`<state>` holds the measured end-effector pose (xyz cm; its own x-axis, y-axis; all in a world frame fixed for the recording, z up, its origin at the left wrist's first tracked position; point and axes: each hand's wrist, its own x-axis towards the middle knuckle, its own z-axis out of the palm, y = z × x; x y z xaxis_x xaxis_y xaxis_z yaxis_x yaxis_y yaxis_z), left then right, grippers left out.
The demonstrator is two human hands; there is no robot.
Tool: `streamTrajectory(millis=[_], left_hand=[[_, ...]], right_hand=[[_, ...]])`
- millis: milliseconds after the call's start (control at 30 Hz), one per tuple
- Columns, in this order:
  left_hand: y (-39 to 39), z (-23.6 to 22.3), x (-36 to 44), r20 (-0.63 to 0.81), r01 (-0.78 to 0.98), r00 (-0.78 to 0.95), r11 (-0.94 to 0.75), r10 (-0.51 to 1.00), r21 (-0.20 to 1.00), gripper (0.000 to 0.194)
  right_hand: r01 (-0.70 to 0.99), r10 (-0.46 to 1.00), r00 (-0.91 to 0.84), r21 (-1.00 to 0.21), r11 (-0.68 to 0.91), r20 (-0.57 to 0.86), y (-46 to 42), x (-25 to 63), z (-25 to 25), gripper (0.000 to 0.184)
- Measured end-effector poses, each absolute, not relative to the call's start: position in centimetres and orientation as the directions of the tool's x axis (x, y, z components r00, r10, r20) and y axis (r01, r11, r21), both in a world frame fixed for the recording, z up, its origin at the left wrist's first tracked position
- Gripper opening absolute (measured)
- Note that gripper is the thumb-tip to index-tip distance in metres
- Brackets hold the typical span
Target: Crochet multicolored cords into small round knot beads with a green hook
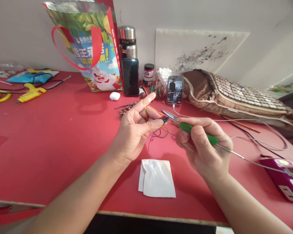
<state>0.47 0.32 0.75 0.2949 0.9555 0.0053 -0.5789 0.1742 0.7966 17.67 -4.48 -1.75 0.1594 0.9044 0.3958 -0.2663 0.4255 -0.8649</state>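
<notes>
My left hand [134, 130] pinches a small multicoloured crochet piece [165, 120] between thumb and fingers. Orange yarn [145, 107] loops round its raised index finger. Wrapped in my right hand [205, 143] is a green-handled crochet hook [199, 132], its thin metal shaft pointing back to the right. From the same grip a pointed silver blade [171, 115], like closed scissor tips, reaches to the crochet piece. Whether blade and hook are one tool or two, I cannot tell. Loose coloured yarn ends [158, 132] hang below the piece. Behind my left hand lies a knotted multicoloured strand [123, 113].
A folded white paper [158, 178] lies in front of me. At the back stand a shopping bag [88, 48], a flask [127, 42], a dark phone [131, 78], a lit phone [174, 91] and a yarn ball [160, 93]. A sequinned cushion [249, 97] and purple power strip [280, 178] are right.
</notes>
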Motion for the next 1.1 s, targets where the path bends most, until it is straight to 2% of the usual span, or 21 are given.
streamTrajectory(millis=[667,867,1100], left_hand=[[0.6,1.6,-0.3,0.047,-0.53,0.377,0.173,0.925,0.83,0.062],[0.7,1.8,-0.4,0.015,-0.518,0.463,0.258,0.886,0.816,0.058],[0.9,1.4,-0.6,-0.019,-0.529,0.548,0.363,0.837,0.767,0.058]], right_hand=[[-0.243,0.91,0.116,-0.877,0.415,0.398,-4.3,19.3,-0.7,0.014],[-0.252,0.924,0.056,-0.89,0.38,0.378,-3.9,19.8,-0.2,0.019],[-0.36,0.939,-0.103,-0.892,0.272,0.328,-3.4,20.5,-0.2,0.015]])
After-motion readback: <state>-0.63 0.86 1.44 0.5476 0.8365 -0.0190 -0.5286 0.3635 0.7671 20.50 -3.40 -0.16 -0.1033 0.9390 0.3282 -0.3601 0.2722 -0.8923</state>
